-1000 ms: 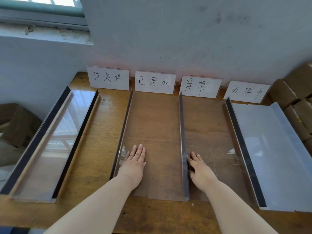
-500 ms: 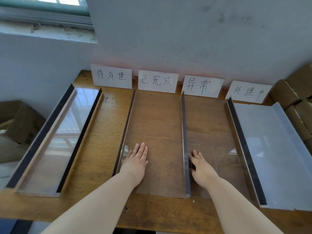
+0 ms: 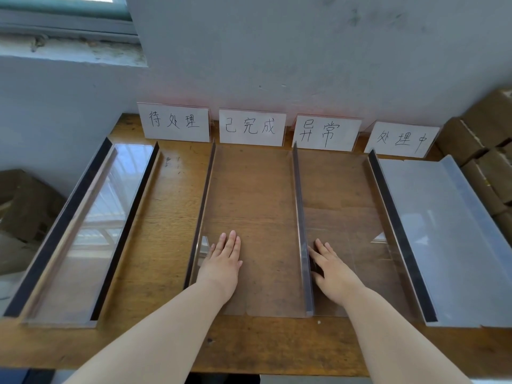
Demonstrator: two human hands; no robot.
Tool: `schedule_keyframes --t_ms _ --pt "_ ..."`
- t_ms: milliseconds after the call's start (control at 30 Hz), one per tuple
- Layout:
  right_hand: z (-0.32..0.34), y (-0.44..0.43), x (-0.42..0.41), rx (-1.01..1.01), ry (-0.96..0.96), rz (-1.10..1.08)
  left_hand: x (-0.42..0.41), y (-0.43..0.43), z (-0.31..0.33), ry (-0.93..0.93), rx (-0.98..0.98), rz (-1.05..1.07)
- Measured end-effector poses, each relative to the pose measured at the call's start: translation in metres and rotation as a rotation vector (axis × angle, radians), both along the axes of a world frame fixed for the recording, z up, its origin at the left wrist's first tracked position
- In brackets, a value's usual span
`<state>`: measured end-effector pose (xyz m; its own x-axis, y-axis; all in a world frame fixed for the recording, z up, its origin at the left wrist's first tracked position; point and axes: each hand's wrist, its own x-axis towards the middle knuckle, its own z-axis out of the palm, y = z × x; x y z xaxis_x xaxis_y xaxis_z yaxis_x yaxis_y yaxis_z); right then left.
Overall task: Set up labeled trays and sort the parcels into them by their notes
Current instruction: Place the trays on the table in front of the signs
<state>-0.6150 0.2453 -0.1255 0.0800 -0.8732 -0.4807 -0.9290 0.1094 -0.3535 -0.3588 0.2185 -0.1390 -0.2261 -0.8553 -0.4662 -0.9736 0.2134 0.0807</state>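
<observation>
Tray setup is the step in hand: the left hand (image 3: 224,259) lies flat, fingers straight, on one clear tray (image 3: 255,195); the right hand (image 3: 332,270) lies flat on the neighbouring tray (image 3: 340,195), holding nothing. Next, I judge, comes squaring both under the label cards (image 3: 252,127) beyond the hands; parcels (image 3: 484,151) sit far right of the right hand.

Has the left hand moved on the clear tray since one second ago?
No. The left hand stays flat on the clear tray, equally near its left wall; only the camera shifted.
</observation>
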Motion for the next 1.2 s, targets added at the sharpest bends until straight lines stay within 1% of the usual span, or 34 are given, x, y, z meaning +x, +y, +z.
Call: schedule_keyframes --t_ms 233,400,600,700,900,1200 --pt "-0.001 0.004 -0.003 -0.028 -0.010 0.004 -0.001 0.000 0.001 -0.018 -0.012 0.001" --pt "0.005 0.002 0.001 -0.074 -0.010 -0.045 -0.001 0.000 0.010 -0.003 -0.012 0.004" --pt "0.041 -0.008 0.022 -0.175 0.039 -0.030 0.009 -0.003 0.022 0.061 -0.058 -0.019" --pt "0.054 -0.020 0.045 -0.225 0.075 0.014 0.024 -0.005 0.030 0.084 -0.111 -0.013" --pt "0.054 -0.038 0.107 -0.344 0.042 0.099 0.084 -0.014 0.047 0.079 -0.179 0.024" --pt "0.057 -0.048 0.250 -0.299 0.016 0.283 0.217 -0.015 0.052 0.033 -0.180 0.118"
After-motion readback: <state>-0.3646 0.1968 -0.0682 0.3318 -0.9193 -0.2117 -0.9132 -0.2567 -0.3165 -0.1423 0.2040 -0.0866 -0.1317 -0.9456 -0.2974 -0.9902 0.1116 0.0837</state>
